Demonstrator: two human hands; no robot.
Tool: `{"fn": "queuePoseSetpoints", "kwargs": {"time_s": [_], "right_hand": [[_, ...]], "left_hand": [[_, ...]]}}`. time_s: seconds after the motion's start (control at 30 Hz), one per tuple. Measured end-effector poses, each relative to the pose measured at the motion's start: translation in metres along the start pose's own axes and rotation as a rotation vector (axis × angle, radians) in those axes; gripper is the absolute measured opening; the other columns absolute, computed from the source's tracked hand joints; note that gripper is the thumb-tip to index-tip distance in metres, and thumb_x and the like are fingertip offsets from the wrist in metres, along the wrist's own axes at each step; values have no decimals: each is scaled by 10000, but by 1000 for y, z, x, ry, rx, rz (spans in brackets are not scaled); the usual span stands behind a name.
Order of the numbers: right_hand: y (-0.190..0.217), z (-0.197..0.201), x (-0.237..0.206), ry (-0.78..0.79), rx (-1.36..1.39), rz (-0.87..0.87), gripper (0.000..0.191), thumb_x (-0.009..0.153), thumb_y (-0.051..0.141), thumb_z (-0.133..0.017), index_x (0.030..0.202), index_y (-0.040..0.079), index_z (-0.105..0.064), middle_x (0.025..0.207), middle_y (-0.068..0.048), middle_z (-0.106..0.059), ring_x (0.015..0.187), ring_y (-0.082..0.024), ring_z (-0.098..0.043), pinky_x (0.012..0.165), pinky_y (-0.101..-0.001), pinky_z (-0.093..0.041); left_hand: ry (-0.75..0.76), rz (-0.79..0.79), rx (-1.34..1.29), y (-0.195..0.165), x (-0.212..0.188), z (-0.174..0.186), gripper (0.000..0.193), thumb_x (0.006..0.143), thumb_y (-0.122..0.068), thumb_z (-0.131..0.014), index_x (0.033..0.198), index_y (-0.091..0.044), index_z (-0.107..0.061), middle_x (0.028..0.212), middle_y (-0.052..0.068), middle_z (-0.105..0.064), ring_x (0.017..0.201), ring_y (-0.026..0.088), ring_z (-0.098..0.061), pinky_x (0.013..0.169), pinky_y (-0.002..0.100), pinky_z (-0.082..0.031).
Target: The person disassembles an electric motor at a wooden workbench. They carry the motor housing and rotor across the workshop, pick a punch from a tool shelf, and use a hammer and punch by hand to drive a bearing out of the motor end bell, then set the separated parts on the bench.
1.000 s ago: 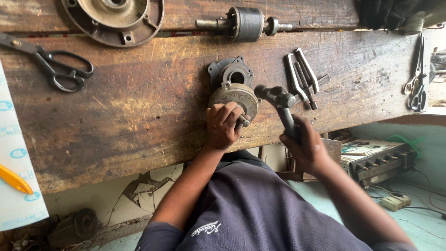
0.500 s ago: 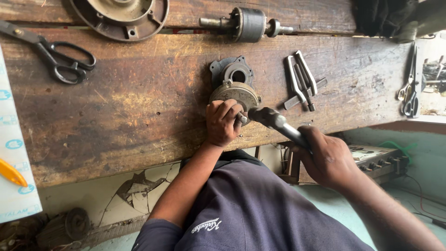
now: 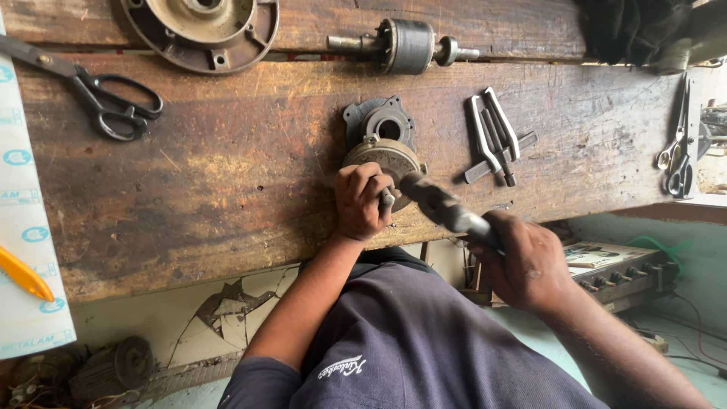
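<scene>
The wooden surface [image 3: 227, 189] is worn and stained, and it carries everything at arm's reach of the person leaning over its near edge. At the far edge lies a big round metal end cover [image 3: 201, 26], set out of the way, and to its right a motor shaft with its drum [image 3: 405, 45], laid on its side so it cannot roll far. A clawed puller [image 3: 496, 136] lies flat to the right of the work, near enough to pick up. Black-handled scissors [image 3: 106, 102] lie to the left, and a second pair [image 3: 678, 151] at the right end.

Near the front edge, a round metal housing [image 3: 382, 155] lies beside a darker flanged plate [image 3: 379, 121], the two touching. The left hand [image 3: 362, 201] rests on the housing's near rim, its grip closed around a thin metal pin [image 3: 387, 199] stood upright against the part, seemingly to keep the pin steady and in line for a blow. The right hand [image 3: 530, 261] has its grip shut tight round the handle of a hammer [image 3: 443, 208], whose blurred head is just beside the pin, angled toward it. Held low on the handle, the hammer gets more swing.
</scene>
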State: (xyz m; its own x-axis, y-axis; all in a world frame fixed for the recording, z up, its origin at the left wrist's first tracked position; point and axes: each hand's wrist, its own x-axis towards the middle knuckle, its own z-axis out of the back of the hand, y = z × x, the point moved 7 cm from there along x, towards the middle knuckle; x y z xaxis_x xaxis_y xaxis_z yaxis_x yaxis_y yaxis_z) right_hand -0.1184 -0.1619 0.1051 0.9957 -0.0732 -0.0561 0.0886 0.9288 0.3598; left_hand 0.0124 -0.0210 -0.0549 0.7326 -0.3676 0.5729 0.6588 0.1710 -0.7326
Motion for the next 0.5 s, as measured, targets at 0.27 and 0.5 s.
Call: {"fn": "queuePoseSetpoints", "kwargs": {"time_s": [0.27,0.5], "right_hand": [[-7,-10,-1,76,-17,-23,402,901,214,-696,1185,12,-496,725,-124,-643,576,-296,-644,505,-446,-497],[-24,-19,-1,136,-29,-69,399,914,235,-704,1181,15,-504,704,-115,-633,578,-295,-646,514,-444,-492]], "left_hand": [[5,-47,50,-4,1,-4,139,980,-267,-596,1023,-142,-640,1146,62,-571,1072,289,-535,946,447,-458],[9,-79,149,-11,4,-8,132,953,-256,-614,1005,-145,-663,1178,33,-589,1066,278,-538,920,439,-455]]}}
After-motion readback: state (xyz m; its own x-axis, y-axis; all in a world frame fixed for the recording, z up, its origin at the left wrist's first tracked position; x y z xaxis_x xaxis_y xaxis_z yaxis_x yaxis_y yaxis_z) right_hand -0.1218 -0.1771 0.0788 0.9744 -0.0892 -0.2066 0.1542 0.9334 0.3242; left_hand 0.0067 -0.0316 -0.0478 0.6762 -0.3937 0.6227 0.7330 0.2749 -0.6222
